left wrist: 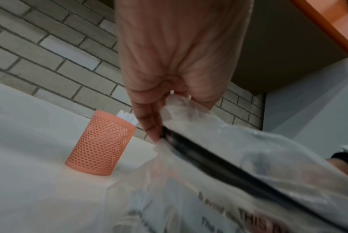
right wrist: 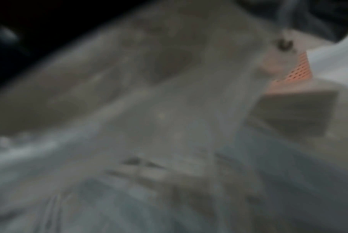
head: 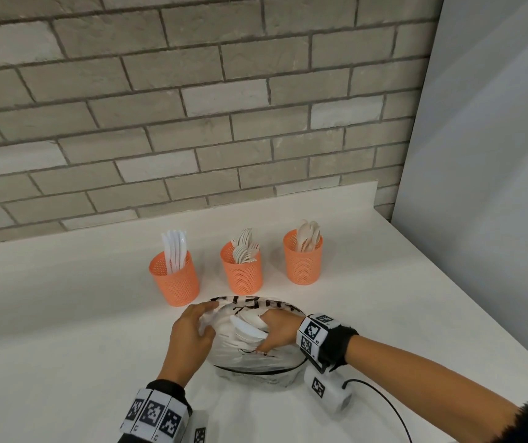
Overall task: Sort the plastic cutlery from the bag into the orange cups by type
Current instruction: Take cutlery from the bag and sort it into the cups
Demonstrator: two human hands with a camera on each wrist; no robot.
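Note:
A clear plastic bag with black print lies on the white counter in front of three orange mesh cups. The left cup holds knives, the middle cup forks, the right cup spoons. My left hand pinches the bag's left rim and holds the mouth apart. My right hand is inside the opening, fingers curled round several white cutlery pieces; I cannot tell their type. The right wrist view is blurred plastic, with a patch of orange cup.
The counter backs onto a brick wall; a grey panel bounds it on the right, where the counter edge runs diagonally. A black cable trails from the right wrist camera. Bare counter lies left of the bag.

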